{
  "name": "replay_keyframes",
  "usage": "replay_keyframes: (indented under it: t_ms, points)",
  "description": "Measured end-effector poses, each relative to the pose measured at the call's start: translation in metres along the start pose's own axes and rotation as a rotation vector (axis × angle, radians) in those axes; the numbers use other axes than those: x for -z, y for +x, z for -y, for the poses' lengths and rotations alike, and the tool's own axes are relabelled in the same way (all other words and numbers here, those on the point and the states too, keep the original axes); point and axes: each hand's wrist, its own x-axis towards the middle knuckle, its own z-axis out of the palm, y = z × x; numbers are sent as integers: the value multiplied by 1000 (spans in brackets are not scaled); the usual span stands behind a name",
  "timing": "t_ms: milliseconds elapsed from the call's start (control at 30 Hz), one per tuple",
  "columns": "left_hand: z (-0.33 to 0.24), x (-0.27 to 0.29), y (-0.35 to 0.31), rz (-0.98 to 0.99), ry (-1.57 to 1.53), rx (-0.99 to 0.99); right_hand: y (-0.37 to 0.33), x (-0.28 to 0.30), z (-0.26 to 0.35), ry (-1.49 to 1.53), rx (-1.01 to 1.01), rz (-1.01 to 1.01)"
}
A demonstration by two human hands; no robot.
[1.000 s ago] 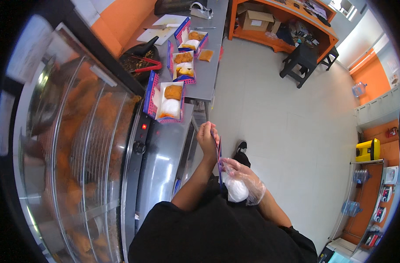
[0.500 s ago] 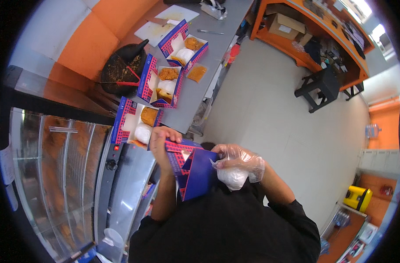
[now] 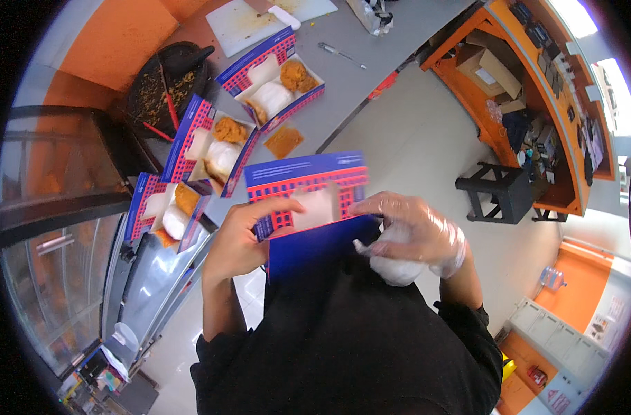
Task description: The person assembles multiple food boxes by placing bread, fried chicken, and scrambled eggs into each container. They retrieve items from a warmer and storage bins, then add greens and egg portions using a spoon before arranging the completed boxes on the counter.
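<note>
A blue and pink cardboard food box (image 3: pixel 315 242), part folded with its top open, is held in front of my chest. My bare left hand (image 3: pixel 245 238) grips its left side, thumb over the edge of the opening. At the box's right edge, the fingertips of my right hand (image 3: pixel 412 228), in a clear plastic glove, touch the card. That same hand holds a white wrapped bundle (image 3: pixel 396 270) in its curled fingers. Three open boxes of the same kind, a far one (image 3: pixel 308 102), a middle one (image 3: pixel 180 142) and a near one (image 3: pixel 143 207), hold fried chicken and white wrapped bundles.
A sachet of orange-brown sauce (image 3: pixel 284 142) lies beside the filled boxes on the grey counter (image 3: pixel 357 90). Behind them are a black pan (image 3: pixel 146 93), white cutting boards (image 3: pixel 239 28) and a pen (image 3: pixel 341 55). A glass display cabinet (image 3: pixel 49 277) stands left, a black stool (image 3: pixel 502 192) right.
The held box has turned, so its opening and pink-patterned flap now show, and it has risen in view. Both hands have moved with it. The view has shifted, putting the counter further left.
</note>
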Motion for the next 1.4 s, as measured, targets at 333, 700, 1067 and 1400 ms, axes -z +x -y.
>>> replay_keyframes:
  t_ms: [333,700,1067,1400]
  points:
    - [2,-58,154,-290,719,-337,71,176,-92,-223,-70,402]
    - [12,-132,243,-740,526,344,117,257,-140,-554,-16,718]
    - [17,-202,261,-964,210,399,190,280,-147,233,-161,870]
    - [19,-171,240,-939,281,355,219,168,-191,-596,167,176]
